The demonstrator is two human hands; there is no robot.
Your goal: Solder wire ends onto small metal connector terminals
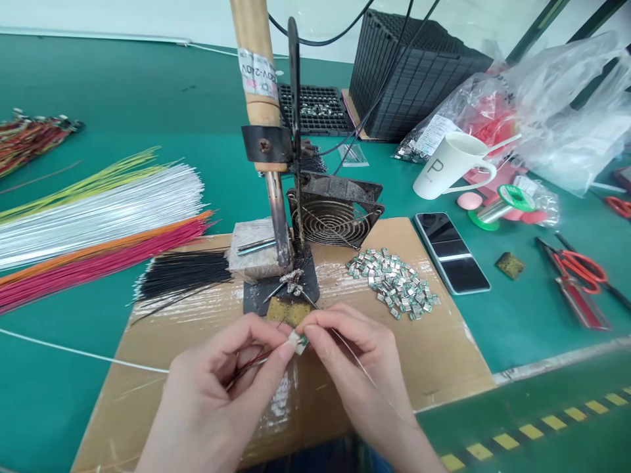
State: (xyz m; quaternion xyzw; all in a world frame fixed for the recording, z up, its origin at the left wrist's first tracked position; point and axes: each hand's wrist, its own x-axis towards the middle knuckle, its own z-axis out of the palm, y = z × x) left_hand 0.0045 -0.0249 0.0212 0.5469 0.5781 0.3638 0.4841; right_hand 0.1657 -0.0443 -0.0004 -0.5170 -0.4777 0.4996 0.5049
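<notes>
My left hand point(221, 374) is closed, thumb and forefinger pinching a small green-and-silver circuit board point(300, 341) with red and dark wires point(251, 362) running back through the palm. Opposite it, my right hand point(359, 361) is pinched shut, its fingertips at the board's right side. A thin silvery wire point(362, 369), looking like solder, trails from these fingers over the wrist. Just beyond the fingertips lies a yellowish sponge point(288, 311). Above it, a soldering iron point(279, 217) with a wooden handle is clamped tip-down in a stand; its tip is partly covered by grey residue.
Cardboard point(444, 368) covers the work area. Small circuit boards point(394, 282) are heaped right, beside a phone point(452, 253). Black wires point(185, 276) and coloured wire bundles point(98, 210) lie left. Behind stand a fan point(335, 210), mug point(448, 164) and solder spool point(500, 207). Scissors point(582, 269) lie far right.
</notes>
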